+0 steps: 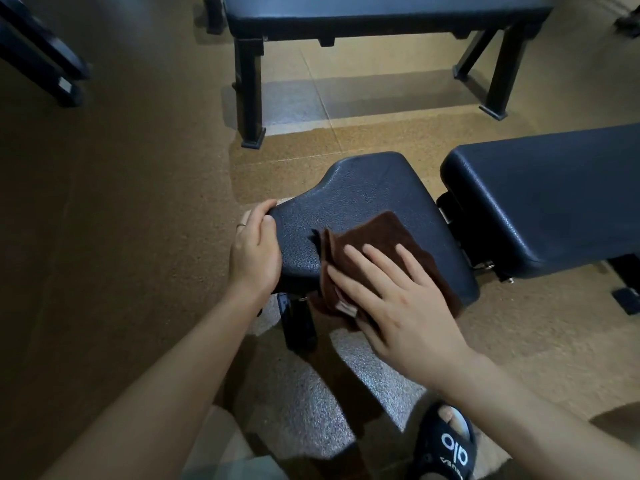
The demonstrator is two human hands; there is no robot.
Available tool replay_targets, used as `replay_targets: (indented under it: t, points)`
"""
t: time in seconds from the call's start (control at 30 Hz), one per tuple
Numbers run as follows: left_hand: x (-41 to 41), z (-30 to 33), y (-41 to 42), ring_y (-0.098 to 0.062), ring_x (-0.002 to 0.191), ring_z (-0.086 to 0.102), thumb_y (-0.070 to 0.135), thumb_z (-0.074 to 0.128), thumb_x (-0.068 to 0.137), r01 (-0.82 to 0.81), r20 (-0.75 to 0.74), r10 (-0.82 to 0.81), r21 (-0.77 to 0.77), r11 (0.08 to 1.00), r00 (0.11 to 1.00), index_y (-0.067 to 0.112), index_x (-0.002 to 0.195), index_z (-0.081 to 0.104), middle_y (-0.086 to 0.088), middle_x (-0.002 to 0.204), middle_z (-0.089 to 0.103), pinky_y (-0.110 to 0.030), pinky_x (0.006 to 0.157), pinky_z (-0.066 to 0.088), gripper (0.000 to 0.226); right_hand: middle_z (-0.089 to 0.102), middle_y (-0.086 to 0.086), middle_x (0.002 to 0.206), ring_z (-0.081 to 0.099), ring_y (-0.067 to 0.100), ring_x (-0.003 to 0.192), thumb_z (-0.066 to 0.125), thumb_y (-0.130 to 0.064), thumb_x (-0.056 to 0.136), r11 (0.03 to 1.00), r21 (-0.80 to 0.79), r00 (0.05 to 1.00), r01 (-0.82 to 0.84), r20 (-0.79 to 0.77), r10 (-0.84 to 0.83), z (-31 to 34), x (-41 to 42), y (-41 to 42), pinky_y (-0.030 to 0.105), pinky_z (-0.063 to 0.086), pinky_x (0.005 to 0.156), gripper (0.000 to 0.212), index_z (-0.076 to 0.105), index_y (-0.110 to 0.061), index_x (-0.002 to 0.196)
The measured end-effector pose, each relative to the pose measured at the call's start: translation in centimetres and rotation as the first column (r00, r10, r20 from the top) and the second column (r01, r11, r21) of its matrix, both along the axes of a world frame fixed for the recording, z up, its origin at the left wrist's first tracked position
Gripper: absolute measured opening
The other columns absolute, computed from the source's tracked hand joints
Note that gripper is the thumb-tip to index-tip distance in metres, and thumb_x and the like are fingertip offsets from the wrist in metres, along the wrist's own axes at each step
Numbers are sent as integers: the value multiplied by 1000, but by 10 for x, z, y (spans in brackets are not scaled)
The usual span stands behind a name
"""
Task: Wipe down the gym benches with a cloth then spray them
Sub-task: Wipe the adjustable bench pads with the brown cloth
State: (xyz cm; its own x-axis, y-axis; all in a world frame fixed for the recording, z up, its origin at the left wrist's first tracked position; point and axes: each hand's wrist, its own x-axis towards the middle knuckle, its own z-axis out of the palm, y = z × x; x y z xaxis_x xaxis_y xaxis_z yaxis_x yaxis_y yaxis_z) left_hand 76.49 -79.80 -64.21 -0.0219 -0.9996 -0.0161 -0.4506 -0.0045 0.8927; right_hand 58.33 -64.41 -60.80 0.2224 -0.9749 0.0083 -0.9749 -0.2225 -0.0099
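Cloth [377, 244], brown and folded, lies on the near seat pad [363, 195] of a dark bench, spread over the pad's near right part, with one bunched edge hanging off the pad's front side. The right hand [398, 299] rests flat on top of the cloth, fingers straight and slightly spread, pointing up and to the left, pressing the cloth against the surface; the palm covers the cloth's near right corner while the far half of the cloth shows beyond the fingertips. The left hand [254, 252] grips the pad's narrow left end, fingers curled over its edge and thumb on top, just beside the cloth's left edge but not touching it. A ring [241, 224] sits on one finger of the left hand. To the right, apart from the seat by a small gap, is the long back pad [554, 195] of the same bench. A second bench [381, 15] stands farther off, across the tan floor [138, 202], on black legs. Dark bars of other equipment [41, 57] show at the upper left. A foot in a black slide sandal [446, 441] with white lettering stands on the floor at the bottom right, below the right forearm.
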Motion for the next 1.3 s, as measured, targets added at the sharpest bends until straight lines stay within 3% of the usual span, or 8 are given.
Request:
replay_targets:
  t: [0.1, 0.27, 0.43, 0.53, 0.77, 0.97, 1.17, 1.3]
  points:
    - [-3, -1, 2, -9, 124, 48, 17, 35, 108, -29, 6, 29, -22, 999, 1000, 21, 138, 60, 3, 139, 56, -21, 97, 31, 39, 34, 2, 166, 33, 28, 151, 45, -44, 97, 1000, 30, 1000, -8, 5, 7, -1, -7, -9, 56, 25, 121, 62, 36, -33, 157]
    - [-4, 3, 3, -5, 122, 46, 23, 31, 109, -33, 18, 33, 5, 999, 999, 26, 141, 57, 3, 143, 53, -25, 97, 33, 41, 30, -6, 167, 25, 18, 155, 22, -51, 96, 996, 84, 985, 18, 168, -32, 8, 10, -95, 47, 15, 126, 63, 40, -38, 155]
    - [-4, 4, 5, -15, 134, 48, 19, 32, 109, -60, 106, 65, -49, 997, 992, 19, 144, 56, 0, 145, 55, -16, 99, 29, 43, 59, -5, 145, 43, 17, 141, 35, -46, 101, 989, 10, 970, 146, 193, -145, 3, 17, -168, 45, 22, 120, 48, 60, -31, 139]
    - [-1, 2, 3, -11, 131, 48, 18, 34, 108, -31, 114, 40, -76, 997, 993, 20, 142, 59, 0, 143, 58, -19, 103, 31, 42, 60, -3, 143, 45, 18, 139, 34, -48, 98, 968, -28, 950, 250, 199, -240, 1, -18, -179, 45, 25, 117, 50, 62, -30, 136]
    - [-3, 7, 8, -1, 127, 42, 20, 33, 108, -10, 112, 16, -50, 999, 994, 21, 147, 54, 5, 145, 54, -20, 103, 29, 43, 48, -1, 152, 48, 28, 135, 36, -49, 99, 818, -17, 788, 575, 279, -549, 0, -68, -110, 48, 42, 106, 48, 47, -36, 144]
    - [-4, 4, 7, -11, 137, 45, 20, 34, 108, -10, 137, 19, -72, 997, 990, 18, 148, 53, 2, 148, 54, -22, 109, 29, 44, 46, 1, 154, 49, 30, 130, 40, -46, 98, 666, 58, 624, 744, 297, -723, 8, -44, -18, 46, 45, 97, 52, 46, -36, 149]
    - [-4, 6, 8, -11, 136, 46, 25, 35, 106, -2, 153, 14, -80, 997, 988, 18, 148, 53, 4, 147, 54, -24, 108, 31, 46, 51, 11, 146, 54, 37, 124, 29, -44, 94, 698, -1, 686, 716, 180, -705, 2, -51, -114, 48, 42, 100, 54, 52, -30, 141]
    - [-4, 9, 8, -6, 131, 44, 26, 32, 109, -3, 152, 9, -34, 999, 988, 22, 148, 52, 3, 147, 53, -26, 106, 32, 44, 58, -1, 140, 48, 25, 129, 29, -44, 93, 898, -13, 891, 440, 137, -434, 2, 6, -185, 50, 31, 108, 50, 62, -31, 129]
